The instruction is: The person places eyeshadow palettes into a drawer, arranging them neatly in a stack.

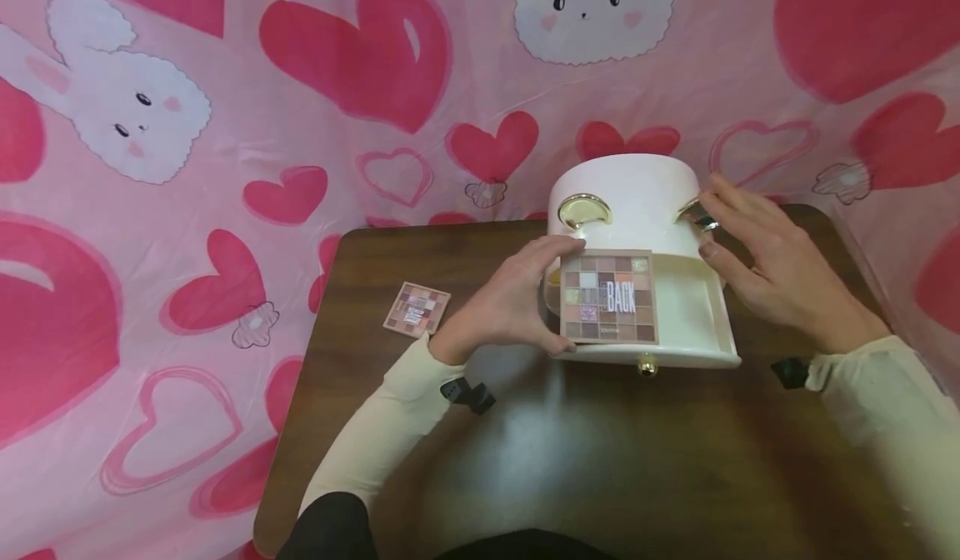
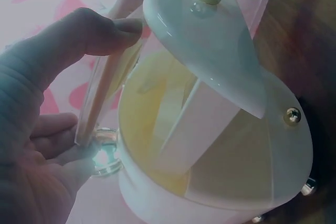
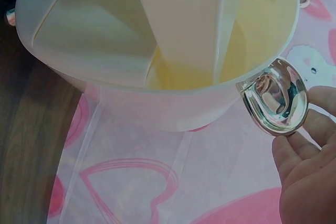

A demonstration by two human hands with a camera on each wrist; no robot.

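- The left hand (image 1: 510, 306) holds an eyeshadow palette (image 1: 609, 297) at its left edge, with the thumb on the near corner and the fingers on the far corner.
- The palette is square, with rows of pink, brown and pale colour squares and the word "BACK" printed on it.
- The palette lies flat over the left part of the open drawer (image 1: 693, 314) of a white organiser box (image 1: 637, 193); I cannot tell if it touches the drawer floor.
- In the left wrist view the palette is seen from its thin edge (image 2: 105, 90), pinched between the thumb (image 2: 100, 32) above and the fingers (image 2: 52, 135) below.
- The right hand (image 1: 772, 264) holds nothing. Its fingers are straight and a little spread, and they rest at the right side of the box, touching the right gold handle (image 1: 693, 214).
- In the right wrist view the fingertips (image 3: 315, 129) lie just beside this shiny handle (image 3: 275, 100), behind it.
- The box is round and white, with 2 gold handles on top; the left one (image 1: 584, 209) is free.
- The drawer is pulled out toward the person and has a small gold knob (image 1: 647, 367) on its front.
- The box stands on the far part of a dark brown tabletop (image 1: 600, 477).
- A 2nd, smaller palette (image 1: 417, 310) lies flat on the tabletop to the left, well apart from the box.
- Behind and around hangs a pink cloth (image 1: 225, 127) with red hearts and white rabbits.
- Both arms wear cream sleeves (image 1: 390, 410).
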